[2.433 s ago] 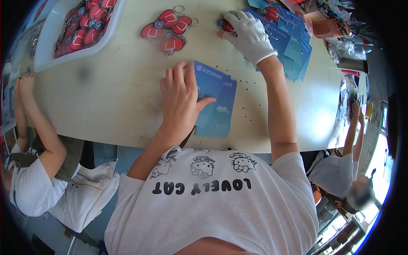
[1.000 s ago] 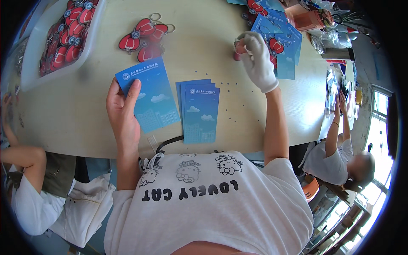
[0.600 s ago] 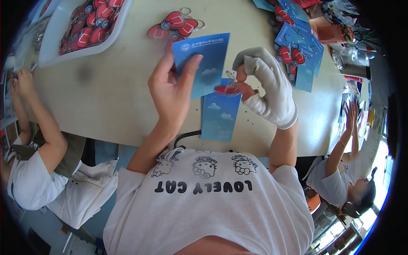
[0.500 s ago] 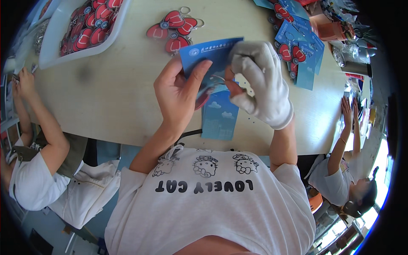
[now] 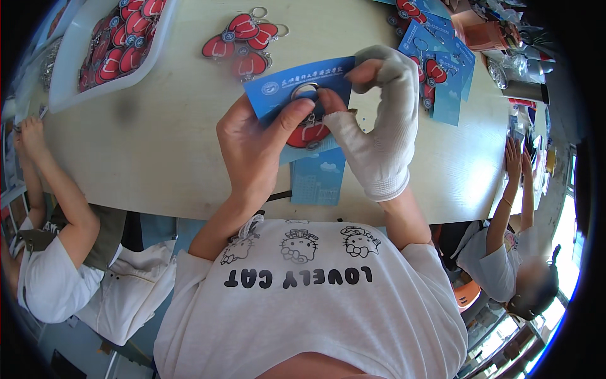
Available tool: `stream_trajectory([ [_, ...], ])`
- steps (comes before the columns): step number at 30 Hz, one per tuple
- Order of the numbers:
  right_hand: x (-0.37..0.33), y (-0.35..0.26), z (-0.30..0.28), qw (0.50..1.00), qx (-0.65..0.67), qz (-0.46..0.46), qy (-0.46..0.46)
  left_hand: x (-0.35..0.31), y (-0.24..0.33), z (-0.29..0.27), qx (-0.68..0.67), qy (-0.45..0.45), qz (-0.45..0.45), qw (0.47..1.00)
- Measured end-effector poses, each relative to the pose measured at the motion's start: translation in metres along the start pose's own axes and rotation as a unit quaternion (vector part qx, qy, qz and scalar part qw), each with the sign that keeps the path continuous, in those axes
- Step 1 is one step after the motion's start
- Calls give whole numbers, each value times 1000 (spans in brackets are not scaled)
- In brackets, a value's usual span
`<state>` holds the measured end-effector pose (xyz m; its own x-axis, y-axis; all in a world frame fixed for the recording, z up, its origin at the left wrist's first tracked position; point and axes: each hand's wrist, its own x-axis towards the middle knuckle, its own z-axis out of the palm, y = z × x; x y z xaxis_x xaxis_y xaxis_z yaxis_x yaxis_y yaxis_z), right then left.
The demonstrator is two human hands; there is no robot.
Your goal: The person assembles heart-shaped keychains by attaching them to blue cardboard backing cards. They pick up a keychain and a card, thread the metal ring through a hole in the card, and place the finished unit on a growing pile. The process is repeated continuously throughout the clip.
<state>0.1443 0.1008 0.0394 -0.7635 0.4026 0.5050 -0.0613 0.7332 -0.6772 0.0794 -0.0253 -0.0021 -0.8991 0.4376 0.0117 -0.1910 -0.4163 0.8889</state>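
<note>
My left hand [image 5: 249,145], bare, grips a blue card [image 5: 273,101] by its left side, thumb across the front. A metal key ring [image 5: 307,88] lies against the card's face. From it, on a short chain, hangs a red bow-shaped keychain [image 5: 308,135] over the card's lower part. My right hand [image 5: 385,136] wears a white glove with bare thumb and forefinger tips. Its thumb presses on the card beside the ring, and its forefinger is at the upper right corner. The other right fingers are partly hidden. Below, more blue cards [image 5: 317,180] lie on the table.
Several red keychains [image 5: 243,36] lie beyond my hands. At the far left stands a white plastic bin [image 5: 66,98] full of them. Blue cards with keychains [image 5: 447,95] are piled at the far right. People sit at both sides, their hands [image 5: 514,158] on the table.
The card has turned to show more of its face. The ring and red keychain have come into fuller view on its front. My right thumb has moved onto the card beside the ring.
</note>
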Motion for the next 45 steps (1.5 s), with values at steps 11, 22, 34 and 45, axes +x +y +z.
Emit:
stream_trajectory([
  [11,-22,1,18,943,226,238,-49,0,-5,-5,-6,-93,-73,993],
  [22,23,100,-70,982,-111,135,66,-9,-30,-29,566,-162,154,793],
  [34,57,126,77,967,-164,-67,-184,-9,-42,-32,578,-188,98,788],
  [45,33,85,11,982,139,59,-117,-4,-34,-33,519,-201,39,830],
])
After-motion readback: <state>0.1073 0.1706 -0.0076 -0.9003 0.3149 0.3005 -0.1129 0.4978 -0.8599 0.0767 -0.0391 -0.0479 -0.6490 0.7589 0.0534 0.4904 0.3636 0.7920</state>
